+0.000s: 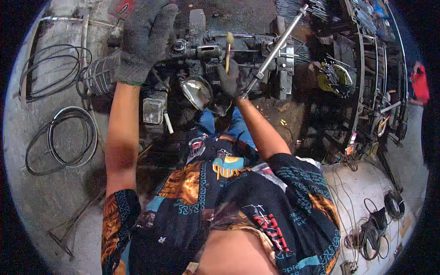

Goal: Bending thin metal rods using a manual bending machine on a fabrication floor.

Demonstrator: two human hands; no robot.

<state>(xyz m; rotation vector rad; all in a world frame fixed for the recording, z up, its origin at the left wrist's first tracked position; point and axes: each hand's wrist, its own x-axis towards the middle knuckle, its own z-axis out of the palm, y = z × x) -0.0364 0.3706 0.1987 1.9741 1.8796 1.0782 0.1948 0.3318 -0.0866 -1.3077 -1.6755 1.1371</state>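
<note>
From my remote seat, I saw the dark-grey knit-gloved right hand (230,80) at twelve o'clock, fingers closed around a slim, pale wooden brush (228,54) that pointed upward before a dark, greasy metal machine (211,51). A long, silvery metal rod (282,42) slanted toward one o'clock, its lower end near that wrist. At eleven, the matching gloved left hand (145,39) loomed blurred; I couldn't tell whether it gripped anything.
</note>
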